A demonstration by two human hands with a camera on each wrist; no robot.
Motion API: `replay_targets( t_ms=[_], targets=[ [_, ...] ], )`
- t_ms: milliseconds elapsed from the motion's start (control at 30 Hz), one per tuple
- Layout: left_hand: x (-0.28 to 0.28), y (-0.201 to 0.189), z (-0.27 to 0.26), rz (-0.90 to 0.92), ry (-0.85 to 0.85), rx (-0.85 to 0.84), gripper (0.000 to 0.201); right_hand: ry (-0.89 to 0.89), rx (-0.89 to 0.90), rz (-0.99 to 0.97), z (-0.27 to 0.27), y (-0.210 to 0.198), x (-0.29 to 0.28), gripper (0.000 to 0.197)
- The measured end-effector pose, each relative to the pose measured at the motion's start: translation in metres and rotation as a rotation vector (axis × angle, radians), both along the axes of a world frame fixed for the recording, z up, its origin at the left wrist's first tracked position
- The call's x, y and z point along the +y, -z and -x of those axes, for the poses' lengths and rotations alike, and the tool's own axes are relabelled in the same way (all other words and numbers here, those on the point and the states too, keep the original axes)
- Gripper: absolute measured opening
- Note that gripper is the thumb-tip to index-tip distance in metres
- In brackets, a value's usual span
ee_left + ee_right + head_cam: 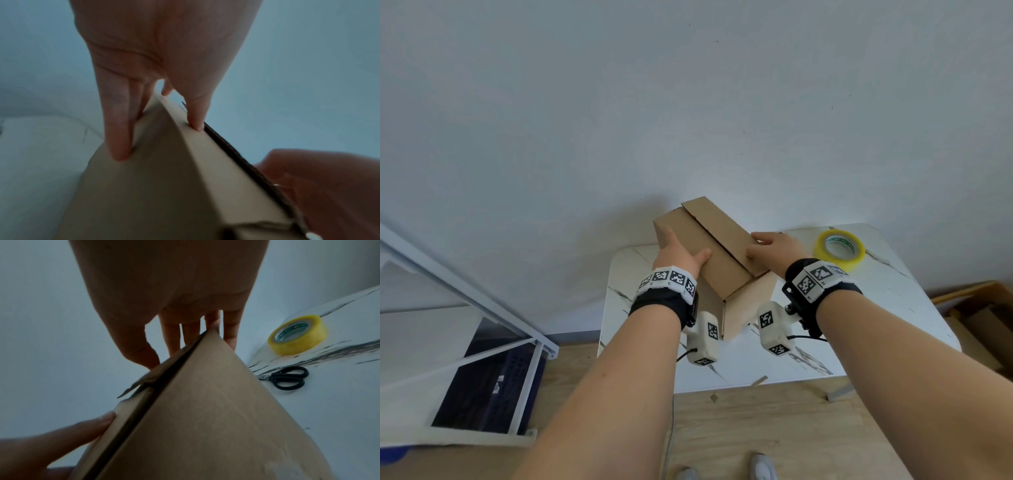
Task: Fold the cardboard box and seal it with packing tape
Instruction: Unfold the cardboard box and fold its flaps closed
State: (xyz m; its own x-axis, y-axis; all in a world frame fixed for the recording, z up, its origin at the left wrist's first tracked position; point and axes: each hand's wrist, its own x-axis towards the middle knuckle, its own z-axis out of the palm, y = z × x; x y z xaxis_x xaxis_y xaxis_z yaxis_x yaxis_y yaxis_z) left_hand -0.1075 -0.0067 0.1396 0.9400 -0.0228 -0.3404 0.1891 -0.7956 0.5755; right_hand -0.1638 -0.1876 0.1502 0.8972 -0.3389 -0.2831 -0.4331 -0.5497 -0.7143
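Note:
A brown cardboard box is held tilted over the white marble table, its top flaps folded down with a dark seam between them. My left hand grips its left edge, fingers flat on the side wall and thumb on the top flap. On the right edge my right hand holds on, thumb on the flap and fingers reaching over the far side. The box fills both wrist views. A yellow roll of packing tape lies on the table to the right.
Black scissors lie on the table near the tape. A white metal rack stands at the left, and flat cardboard lies on the wooden floor at the right. A plain wall rises behind the table.

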Motion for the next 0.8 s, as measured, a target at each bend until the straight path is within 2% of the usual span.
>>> replay_targets(
  t_ms=[100, 167, 300, 467, 567, 667, 800],
  targets=[
    [-0.006, -0.001, 0.002, 0.086, 0.08, 0.028, 0.08, -0.006, -0.014, 0.054, 0.0, 0.0, 0.005, 0.04],
    [-0.009, -0.002, 0.002, 0.1, 0.117, 0.01, 0.074, 0.028, -0.04, 0.061, 0.001, 0.003, 0.006, 0.046],
    [-0.016, 0.0, 0.004, 0.103, 0.148, -0.018, 0.07, 0.06, -0.066, 0.023, 0.0, 0.011, 0.003, 0.053],
    [-0.029, 0.006, 0.01, -0.052, 0.158, -0.024, 0.062, 0.037, -0.063, -0.011, -0.001, 0.016, 0.0, 0.062],
    [-0.033, 0.007, 0.019, -0.081, 0.175, -0.022, 0.058, -0.004, -0.069, -0.071, -0.001, 0.016, 0.0, 0.066],
    [-0.033, 0.008, 0.018, -0.065, 0.103, -0.039, 0.06, -0.042, -0.064, -0.09, -0.001, 0.014, -0.002, 0.065],
    [-0.03, 0.007, 0.015, -0.075, 0.104, -0.046, 0.06, -0.109, -0.061, -0.06, -0.002, 0.014, -0.003, 0.059]
  ],
)
